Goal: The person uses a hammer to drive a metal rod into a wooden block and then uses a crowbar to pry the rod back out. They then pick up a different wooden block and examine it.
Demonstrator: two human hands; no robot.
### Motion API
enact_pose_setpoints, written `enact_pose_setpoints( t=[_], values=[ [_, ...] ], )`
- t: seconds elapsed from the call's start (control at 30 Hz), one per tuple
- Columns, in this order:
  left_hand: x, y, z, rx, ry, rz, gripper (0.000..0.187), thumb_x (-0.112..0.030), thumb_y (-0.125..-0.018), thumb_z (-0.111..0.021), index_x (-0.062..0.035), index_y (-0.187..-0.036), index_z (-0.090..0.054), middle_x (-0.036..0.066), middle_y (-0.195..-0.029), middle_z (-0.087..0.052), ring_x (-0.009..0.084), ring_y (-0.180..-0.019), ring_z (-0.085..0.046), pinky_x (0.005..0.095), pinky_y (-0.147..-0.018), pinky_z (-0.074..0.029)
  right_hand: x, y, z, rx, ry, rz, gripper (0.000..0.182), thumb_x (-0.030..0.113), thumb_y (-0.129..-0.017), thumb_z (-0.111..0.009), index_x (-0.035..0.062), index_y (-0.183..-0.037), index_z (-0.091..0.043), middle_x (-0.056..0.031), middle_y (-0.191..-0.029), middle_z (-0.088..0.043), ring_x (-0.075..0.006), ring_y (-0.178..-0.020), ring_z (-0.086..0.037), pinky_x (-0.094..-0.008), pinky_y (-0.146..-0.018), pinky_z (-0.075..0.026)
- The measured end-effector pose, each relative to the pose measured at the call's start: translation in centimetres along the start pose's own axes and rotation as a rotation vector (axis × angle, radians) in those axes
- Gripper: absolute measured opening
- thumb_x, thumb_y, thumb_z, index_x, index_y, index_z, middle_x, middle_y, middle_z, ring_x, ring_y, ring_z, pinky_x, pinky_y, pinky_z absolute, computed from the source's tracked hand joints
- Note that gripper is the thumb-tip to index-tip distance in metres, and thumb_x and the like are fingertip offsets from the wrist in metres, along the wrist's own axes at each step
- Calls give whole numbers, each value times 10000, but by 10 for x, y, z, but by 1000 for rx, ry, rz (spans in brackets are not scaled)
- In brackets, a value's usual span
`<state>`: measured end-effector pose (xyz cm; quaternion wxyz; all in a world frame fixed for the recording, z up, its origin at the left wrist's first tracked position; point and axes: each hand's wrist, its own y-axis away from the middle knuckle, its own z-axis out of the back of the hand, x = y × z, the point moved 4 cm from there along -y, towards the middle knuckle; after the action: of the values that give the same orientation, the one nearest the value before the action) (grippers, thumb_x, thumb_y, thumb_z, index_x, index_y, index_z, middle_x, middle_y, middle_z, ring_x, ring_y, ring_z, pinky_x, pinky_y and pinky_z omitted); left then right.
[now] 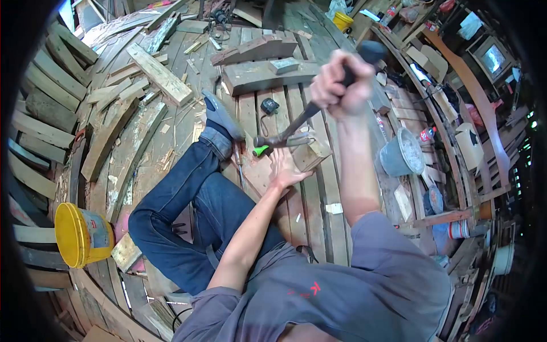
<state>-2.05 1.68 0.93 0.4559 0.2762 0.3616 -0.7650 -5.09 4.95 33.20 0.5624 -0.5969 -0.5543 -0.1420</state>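
Observation:
My right hand (pixel 342 82) is closed around the dark handle of a claw hammer (pixel 296 124), raised at the right. The hammer's head hangs low over a wooden block (pixel 262 174), right by a bright green piece (pixel 260 150), perhaps a tool handle. On the block lies my left hand (pixel 283 167), fingers stretched toward the hammer head and thumb spread to the right. The hammer partly covers its fingertips. A thin long tool (pixel 239 166) lies just left of the block, beside my shoe (pixel 222 117).
A tape measure (pixel 269 106) lies beyond the block, before a thick beam (pixel 268 77). Boards and wood chips cover the slatted floor at left, near a yellow bucket (pixel 84 235). At right stand a grey bucket (pixel 402 153) and a cluttered shelf (pixel 444 219).

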Motion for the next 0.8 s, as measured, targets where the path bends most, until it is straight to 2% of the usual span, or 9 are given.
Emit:
enact_pose_setpoints(
  t=[0.07, 0.1, 0.2, 0.33, 0.4, 0.5, 0.6, 0.7, 0.8],
  values=[
    [-12, 2, 12, 56, 38, 132, 1152, -494, -524, -881, 45, -1369, -311, 236, -1330, -373, 401, -1249, -354, 477, -1085, -281, 26, 4, 2, -26, -21, 117, 464, 488, -952, -410, 113, -680, -410, 45, -466, -281, -97, -343, -249, -283, -324, -265],
    [-17, 5, 17, -51, 84, 113, 1193, -473, -479, -911, -5, -1381, -286, 221, -1305, -372, 391, -1221, -367, 496, -1060, -292, 37, 7, 3, -41, -39, 170, 466, 495, -952, -412, 117, -680, -413, 47, -465, -280, -96, -344, -250, -279, -327, -264],
    [-31, 17, 27, -170, 81, 192, 1235, -510, -470, -913, 20, -1366, -248, 223, -1249, -372, 398, -1189, -374, 498, -1052, -281, 61, 23, 6, -172, -51, 304, 492, 528, -947, -421, 119, -674, -424, 45, -458, -298, -102, -339, -256, -287, -329, -268],
    [-35, 23, 38, -235, 79, 124, 1256, -520, -454, -917, 2, -1379, -245, 214, -1249, -378, 388, -1193, -373, 496, -1036, -288, 64, 45, 12, -377, 32, 446, 511, 556, -937, -436, 116, -677, -442, 30, -456, -292, -113, -336, -260, -298, -335, -267],
    [-32, 23, 37, -214, 65, 119, 1232, -473, -445, -914, 11, -1366, -254, 221, -1243, -381, 389, -1184, -376, 500, -1026, -296, 57, 52, 14, -493, 79, 502, 517, 566, -934, -441, 116, -678, -439, 29, -457, -284, -115, -337, -260, -299, -339, -265],
    [-31, 21, 38, -166, 67, 136, 1189, -387, -442, -897, 59, -1340, -256, 234, -1237, -380, 387, -1172, -385, 485, -1016, -320, 40, 55, 24, -548, 86, 515, 520, 575, -933, -444, 120, -682, -418, 25, -464, -283, -119, -345, -273, -300, -355, -272],
    [-23, 17, 31, -154, 89, 116, 1180, -360, -439, -900, 85, -1325, -259, 242, -1237, -387, 391, -1162, -408, 472, -1017, -354, 22, 54, 34, -584, 93, 473, 523, 575, -933, -455, 120, -678, -408, 23, -471, -295, -122, -352, -296, -299, -365, -286],
    [-23, 14, 28, -219, 172, 18, 1164, -334, -438, -902, 90, -1316, -266, 247, -1240, -401, 394, -1163, -431, 463, -1024, -382, 15, 55, 38, -629, 72, 457, 510, 558, -938, -467, 115, -692, -408, 20, -480, -302, -124, -353, -299, -300, -372, -296],
    [-22, 13, 31, -190, 320, 55, 1161, -328, -444, -902, 92, -1317, -263, 246, -1243, -413, 395, -1176, -440, 459, -1040, -383, 11, 52, 40, -615, 83, 428, 496, 537, -945, -471, 110, -702, -407, 16, -494, -313, -121, -364, -306, -300, -380, -303]
  ],
)
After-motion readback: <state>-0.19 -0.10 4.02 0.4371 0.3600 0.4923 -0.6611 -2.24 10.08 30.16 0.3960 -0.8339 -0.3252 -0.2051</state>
